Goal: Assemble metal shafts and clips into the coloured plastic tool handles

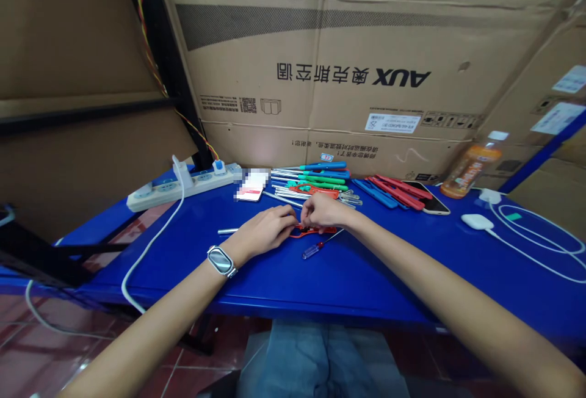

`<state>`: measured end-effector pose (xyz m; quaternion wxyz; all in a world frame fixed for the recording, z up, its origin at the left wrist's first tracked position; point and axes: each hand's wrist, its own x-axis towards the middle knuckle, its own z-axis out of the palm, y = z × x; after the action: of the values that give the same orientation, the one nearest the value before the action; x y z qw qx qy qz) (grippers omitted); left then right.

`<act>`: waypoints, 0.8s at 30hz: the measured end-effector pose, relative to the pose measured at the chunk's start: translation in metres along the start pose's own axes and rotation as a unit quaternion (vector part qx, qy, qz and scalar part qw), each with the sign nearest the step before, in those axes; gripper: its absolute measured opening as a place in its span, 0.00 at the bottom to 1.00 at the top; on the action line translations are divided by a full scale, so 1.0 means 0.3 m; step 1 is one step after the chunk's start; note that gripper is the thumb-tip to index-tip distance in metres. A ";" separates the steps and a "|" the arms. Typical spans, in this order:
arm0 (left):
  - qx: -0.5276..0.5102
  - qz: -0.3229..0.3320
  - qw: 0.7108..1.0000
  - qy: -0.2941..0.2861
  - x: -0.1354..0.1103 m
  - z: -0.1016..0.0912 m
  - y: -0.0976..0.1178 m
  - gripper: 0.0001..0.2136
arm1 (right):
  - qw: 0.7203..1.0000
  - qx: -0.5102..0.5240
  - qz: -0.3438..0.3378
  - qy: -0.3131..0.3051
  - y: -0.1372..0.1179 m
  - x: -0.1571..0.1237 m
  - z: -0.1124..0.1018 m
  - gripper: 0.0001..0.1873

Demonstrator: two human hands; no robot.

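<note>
My left hand (pixel 270 227), with a grey band on its wrist, is closed at the near end of an orange-red plastic handle part (pixel 304 234) on the blue table. A metal rod (pixel 227 231) sticks out to the left from beneath that hand. My right hand (pixel 319 210) is bent over the same part, its fingertips pinched together; whatever lies between them is too small to see. Just in front lies a small screwdriver (pixel 313 251) with a clear purplish handle. Behind the hands are several blue- and green-handled tools (pixel 325 180) and another orange-red handle part (pixel 307 188).
Red and blue plastic handles (pixel 396 192) lie beside a phone (pixel 434 199) at the right. An orange drink bottle (pixel 471 166), white charger cable (pixel 540 236) and earphone case (pixel 477 221) are farther right. A power strip (pixel 196 179) stands at the back left before cardboard (pixel 256 135).
</note>
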<state>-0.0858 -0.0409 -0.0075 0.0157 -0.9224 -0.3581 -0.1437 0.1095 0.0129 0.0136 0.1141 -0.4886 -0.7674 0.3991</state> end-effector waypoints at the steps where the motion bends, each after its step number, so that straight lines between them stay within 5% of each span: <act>1: -0.004 -0.003 1.000 -0.002 0.002 0.004 0.000 0.11 | 1.000 -0.009 -0.010 0.007 0.006 -0.003 0.004 0.05; 9: -0.055 -0.010 0.998 0.010 -0.005 0.010 -0.008 0.10 | 0.994 -0.061 -0.079 0.053 0.039 -0.031 0.022 0.06; 24: 0.012 -0.015 1.000 -0.013 -0.009 -0.010 0.017 0.13 | 0.994 -0.074 -0.038 0.064 0.026 -0.014 0.033 0.09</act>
<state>-0.0850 -0.0468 -0.0049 0.0195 -0.9184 -0.3741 -0.1274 0.1112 0.0060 0.0024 0.1417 -0.4909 -0.8039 0.3045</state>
